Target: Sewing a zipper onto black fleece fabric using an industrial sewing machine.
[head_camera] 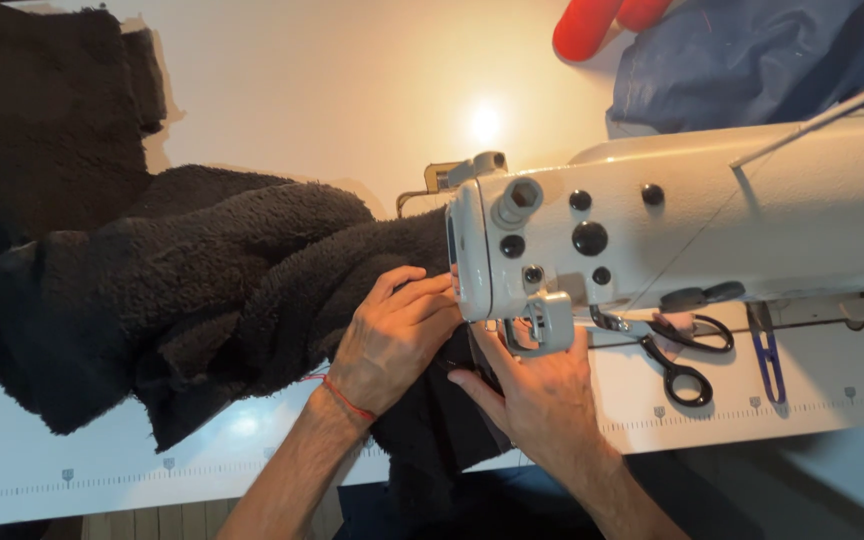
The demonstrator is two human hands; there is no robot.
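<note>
A white sewing machine (672,230) reaches in from the right over a white table (72,470). Thick black fleece fabric (152,290) lies bunched across the table and runs under the machine's head. My left hand (392,335), with a red thread around its wrist, presses flat on the fabric just left of the head, fingers pointing toward the needle area. My right hand (537,390) rests on the fabric below the head, fingers extended under it. The needle and presser foot are hidden behind the head.
Black-handled scissors (687,355) and blue thread snips (769,355) lie on the machine bed at right. Blue cloth (752,60) and a red object (592,22) sit behind the machine. More black fleece (42,110) is piled at top left. A printed ruler runs along the table's front edge.
</note>
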